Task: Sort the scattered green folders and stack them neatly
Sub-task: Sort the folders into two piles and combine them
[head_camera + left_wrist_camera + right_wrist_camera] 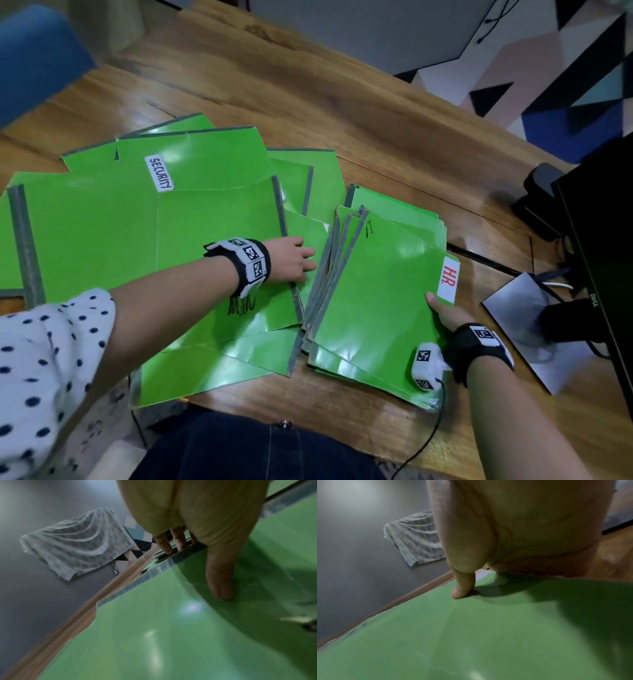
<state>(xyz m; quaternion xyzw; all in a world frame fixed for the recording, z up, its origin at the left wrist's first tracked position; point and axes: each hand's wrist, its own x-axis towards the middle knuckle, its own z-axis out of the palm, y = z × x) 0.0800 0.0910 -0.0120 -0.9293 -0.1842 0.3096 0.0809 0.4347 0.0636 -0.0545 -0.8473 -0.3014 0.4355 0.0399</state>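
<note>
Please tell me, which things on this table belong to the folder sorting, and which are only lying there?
Belong to the job:
- scattered green folders, one labelled SECURITY
- HR stack
- left hand at the stack's edge
- right hand gripping it

Just lying about:
- monitor
- grey paper bag
- wooden table

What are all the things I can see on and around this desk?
Scattered folders: several, green, spread over the table's left.
SECURITY label: one, white, on a scattered folder.
Stacked folders: several, green, right of the spread.
HR label: one, white with red letters, on the top stacked folder.
Table: one, brown wood.
Monitor: one, black, far right.
Left hand: on the scattered folders' edge.
Right hand: thumb on the stack.
</note>
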